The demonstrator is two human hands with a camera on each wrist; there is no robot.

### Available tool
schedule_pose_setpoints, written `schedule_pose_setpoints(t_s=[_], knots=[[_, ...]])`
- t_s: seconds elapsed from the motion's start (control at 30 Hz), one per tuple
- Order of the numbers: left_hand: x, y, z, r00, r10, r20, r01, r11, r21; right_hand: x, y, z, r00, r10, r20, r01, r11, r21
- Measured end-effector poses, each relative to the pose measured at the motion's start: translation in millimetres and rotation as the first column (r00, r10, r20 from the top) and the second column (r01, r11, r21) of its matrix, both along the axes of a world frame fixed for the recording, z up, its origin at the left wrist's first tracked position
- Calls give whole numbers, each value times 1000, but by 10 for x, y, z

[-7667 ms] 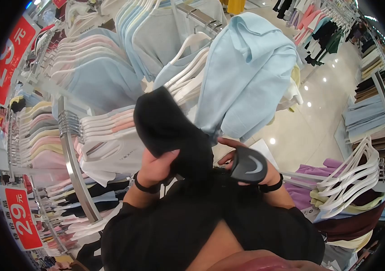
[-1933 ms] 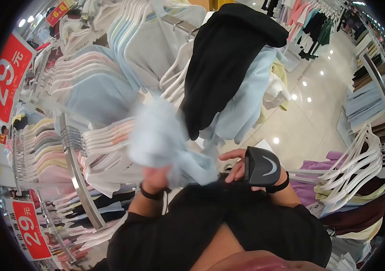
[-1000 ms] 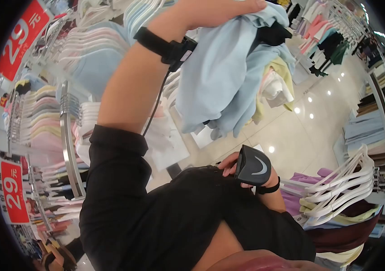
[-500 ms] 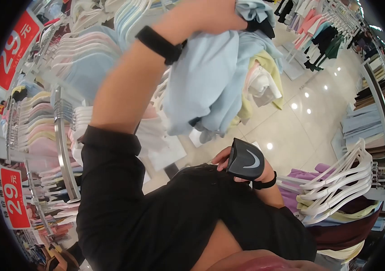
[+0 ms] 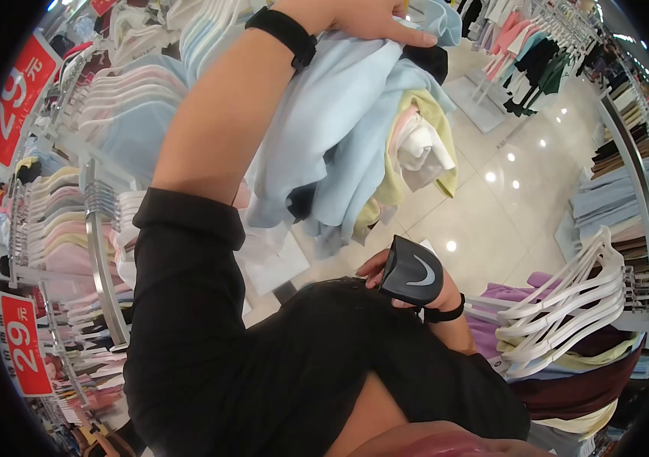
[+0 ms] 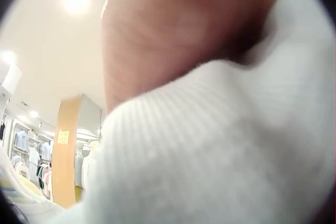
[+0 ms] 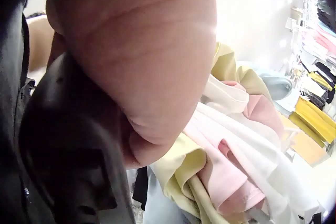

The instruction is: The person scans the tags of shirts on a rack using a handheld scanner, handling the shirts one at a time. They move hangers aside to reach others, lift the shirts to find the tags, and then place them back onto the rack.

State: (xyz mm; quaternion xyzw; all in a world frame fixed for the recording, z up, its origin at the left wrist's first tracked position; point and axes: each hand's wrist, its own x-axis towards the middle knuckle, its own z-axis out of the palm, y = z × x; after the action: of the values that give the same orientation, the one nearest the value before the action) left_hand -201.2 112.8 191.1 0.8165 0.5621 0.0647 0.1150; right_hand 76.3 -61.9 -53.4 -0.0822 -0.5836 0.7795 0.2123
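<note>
Bunched light blue garments (image 5: 324,99) form part of a pile hanging over a rack, with yellow and white cloth (image 5: 419,148) on its right side. My left hand (image 5: 362,19) grips light blue cloth at the top, its thumb lying over black fabric; in the left wrist view the palm (image 6: 163,29) presses against pale ribbed fabric (image 6: 168,155). At my waist, my right hand (image 5: 431,286) holds a dark grey object (image 5: 413,272) with a light curved mark. That dark object (image 7: 73,145) lies against the palm (image 7: 152,50) in the right wrist view.
Racks of hung shirts (image 5: 130,122) stand at the left beside a metal bar (image 5: 107,274) and red price signs (image 5: 21,343). White hangers (image 5: 568,312) with purple and dark clothes are at the right. Tiled floor (image 5: 484,206) shows between the racks.
My left arm has reached up to the pile with light blue cloth, covering the black garment there. Hand and pile have since shifted left. My right hand stays near the waist.
</note>
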Motion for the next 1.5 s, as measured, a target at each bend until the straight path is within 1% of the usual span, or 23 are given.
schedule_pose_setpoints(t_s=[0.03,0.13,0.23,0.33,0.43,0.47,0.53,0.63,0.73,0.83,0.93,1.03,1.13,1.23,1.33,1.43,1.5], knots=[[-16,31,-60,999,31,-7,-31,998,48,-12,3,5,1000,-4,-6,4,1000,-12],[-118,-59,-117,998,-6,59,-3,987,161,-56,25,8,1000,6,-16,-7,1000,-14],[-168,-175,-71,992,-29,121,6,982,188,-93,53,-1,1000,30,6,-30,1000,-2],[-187,-377,-3,984,-75,160,46,984,173,-135,69,9,999,49,3,-49,999,-8],[-199,-402,-206,965,-69,254,-19,945,328,-148,82,29,998,58,30,-58,998,-1],[-180,-474,-252,955,-59,292,-72,905,419,-149,81,24,998,59,23,-59,998,2],[-142,-763,-364,928,-48,370,-189,793,579,-146,97,13,998,65,13,-65,998,7],[-131,-1210,-620,956,-138,261,-104,669,736,-110,148,-17,997,78,-12,-77,995,55],[-9,-1387,-910,985,0,174,-120,721,682,-79,129,-44,999,40,-10,-40,999,11],[-10,-1242,-949,966,-37,257,-141,756,640,-115,86,-26,1000,-6,4,6,1000,23],[-25,-1198,-913,973,-51,225,-112,749,653,-111,52,-34,999,10,30,-11,1000,3],[-31,-1158,-808,981,-64,183,-70,763,642,-95,72,-116,998,69,-7,-69,997,44],[-45,-1079,-688,944,-95,315,-84,856,511,-83,36,-89,998,67,-1,-67,997,31],[-104,-989,-677,960,-179,216,30,832,555,-68,3,-98,998,63,17,-64,998,26],[-141,-928,-694,957,-232,173,87,801,592,-66,-29,-94,998,67,9,-67,997,44],[-194,-780,-677,947,-269,176,124,811,572,-62,-74,-109,997,70,14,-71,997,41],[-191,-688,-603,948,-285,143,171,833,527,-61,-95,-113,997,74,13,-75,996,46]])
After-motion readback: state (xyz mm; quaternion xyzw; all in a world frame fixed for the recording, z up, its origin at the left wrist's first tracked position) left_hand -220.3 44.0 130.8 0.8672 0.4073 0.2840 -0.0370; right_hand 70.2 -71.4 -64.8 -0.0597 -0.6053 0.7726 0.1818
